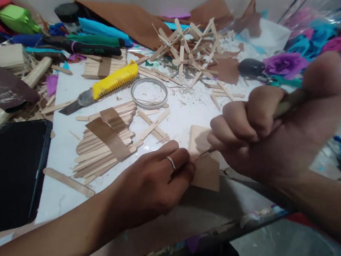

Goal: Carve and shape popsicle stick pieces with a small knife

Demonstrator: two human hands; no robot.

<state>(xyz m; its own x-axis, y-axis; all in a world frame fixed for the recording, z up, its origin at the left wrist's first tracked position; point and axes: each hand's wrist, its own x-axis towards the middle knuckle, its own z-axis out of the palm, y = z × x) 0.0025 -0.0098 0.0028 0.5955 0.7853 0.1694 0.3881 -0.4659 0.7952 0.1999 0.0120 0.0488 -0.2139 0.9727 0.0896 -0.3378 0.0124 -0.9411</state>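
My left hand [159, 174], with a ring on one finger, is closed in a pinch near the front edge of the white board. At its fingertips shows the end of what looks like a craft stick [194, 157], mostly hidden by the fingers. Beneath it lies a flat square wooden piece [208, 173]. My right hand [269, 133] is wrapped around the olive-green handle of an awl-like tool [291, 102]. The tool's thin shaft comes out below the little finger and points left, its tip close to my left fingertips.
Taped bundles of craft sticks [104, 139], a yellow utility knife [112, 81] with its blade out and a tape ring [149, 93] lie on the board. A phone [15, 174] is at left, a pile of joined sticks [189, 48] behind, paper flowers [286, 64] at right.
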